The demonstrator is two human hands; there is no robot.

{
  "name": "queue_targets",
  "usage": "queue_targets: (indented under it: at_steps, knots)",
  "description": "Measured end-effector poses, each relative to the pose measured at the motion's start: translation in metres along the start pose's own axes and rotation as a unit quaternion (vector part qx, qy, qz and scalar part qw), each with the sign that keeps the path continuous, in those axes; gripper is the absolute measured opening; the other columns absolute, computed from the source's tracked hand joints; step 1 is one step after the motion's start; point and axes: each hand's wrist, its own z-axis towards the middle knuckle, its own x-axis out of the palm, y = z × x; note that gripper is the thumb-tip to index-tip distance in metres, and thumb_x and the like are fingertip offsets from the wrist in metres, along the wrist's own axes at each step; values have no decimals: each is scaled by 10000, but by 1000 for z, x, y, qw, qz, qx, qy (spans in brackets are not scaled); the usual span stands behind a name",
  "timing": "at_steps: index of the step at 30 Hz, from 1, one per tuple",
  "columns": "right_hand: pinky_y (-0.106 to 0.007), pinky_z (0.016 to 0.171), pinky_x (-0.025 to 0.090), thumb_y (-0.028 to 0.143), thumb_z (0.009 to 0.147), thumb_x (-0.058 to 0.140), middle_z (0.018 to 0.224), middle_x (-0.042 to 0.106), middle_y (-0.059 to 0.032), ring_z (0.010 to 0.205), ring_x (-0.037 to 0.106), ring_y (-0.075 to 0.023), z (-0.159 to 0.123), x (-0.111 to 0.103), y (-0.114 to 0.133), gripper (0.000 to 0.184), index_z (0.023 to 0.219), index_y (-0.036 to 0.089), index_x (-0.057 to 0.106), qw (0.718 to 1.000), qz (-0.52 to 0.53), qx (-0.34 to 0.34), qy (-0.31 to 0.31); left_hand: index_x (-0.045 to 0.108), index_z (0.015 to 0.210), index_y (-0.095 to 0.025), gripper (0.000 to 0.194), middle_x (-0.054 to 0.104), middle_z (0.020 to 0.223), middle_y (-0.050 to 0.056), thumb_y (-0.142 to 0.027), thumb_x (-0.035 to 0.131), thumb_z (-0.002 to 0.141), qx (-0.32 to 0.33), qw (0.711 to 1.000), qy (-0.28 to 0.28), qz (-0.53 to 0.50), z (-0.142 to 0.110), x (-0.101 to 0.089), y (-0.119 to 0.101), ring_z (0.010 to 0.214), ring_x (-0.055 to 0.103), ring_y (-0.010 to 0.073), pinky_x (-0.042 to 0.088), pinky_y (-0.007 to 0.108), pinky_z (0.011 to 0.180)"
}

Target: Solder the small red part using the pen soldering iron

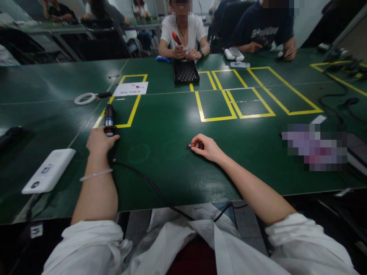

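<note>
My left hand (99, 142) is closed around a black corded tool with a blue band (109, 120), which lies on the green table (172, 168) pointing away from me. Its cable (149, 183) runs back off the table's near edge toward my lap. My right hand (207, 148) rests on the table to the right, fingers pinched on a small red object (190, 145).
Yellow taped rectangles (229, 103) mark the table. A black tray (185, 71), a white paper (131, 88) and a white tape roll (85, 99) lie farther back. A white device (49, 170) sits at the left. Two people sit across the table.
</note>
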Motion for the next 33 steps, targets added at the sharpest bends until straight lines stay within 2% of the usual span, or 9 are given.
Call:
queue_targets:
  at_steps: [5,9,15,19,23,28,33]
  knots:
    - [-252,654,438,195,825,654,854,577,-10,701,549,-120,1,1,0,121,922,182,584,1000,-4,0,-5,568,1356,-201,721,622,1125,80,-531,714,732,-4,1000,16,-7,-3,0,-6,968,594,252,504,453,874]
    - [-249,645,435,187,829,647,847,584,-8,683,546,-114,1,2,0,128,941,180,585,1000,3,7,-6,569,1333,-190,697,635,1178,112,-554,686,749,23,999,33,-11,-16,0,-27,1009,609,280,509,437,854]
    - [-252,653,441,183,835,639,856,591,-10,690,560,-115,1,1,-1,129,954,182,590,1000,10,4,-9,562,1324,-182,686,588,1265,165,-558,660,758,141,989,31,-31,-49,8,-76,1126,597,358,507,459,898]
    - [-257,662,447,190,831,645,892,588,-20,718,576,-121,1,1,-2,121,940,183,595,1000,3,-1,-13,544,1337,-182,668,560,1301,140,-534,640,777,231,972,31,-38,-80,15,-111,1127,605,337,517,424,888]
    - [-254,639,441,206,835,642,831,593,-6,675,554,-118,1,1,-3,139,959,184,583,1000,18,11,-19,520,1347,-192,630,558,1300,116,-495,625,806,321,945,37,-60,-113,18,-139,1119,611,306,525,392,875]
    - [-247,620,432,225,839,636,793,571,8,652,533,-115,0,-1,-1,124,927,190,555,999,28,7,-28,468,1399,-212,646,543,1334,99,-452,626,820,402,908,65,-95,-142,18,-156,1146,598,285,530,378,892]
    - [-247,604,425,237,844,639,796,536,6,640,505,-115,1,1,0,116,886,190,542,999,37,-24,-18,442,1428,-221,668,535,1353,92,-430,622,820,437,889,85,-106,-156,18,-162,1160,591,278,532,370,906]
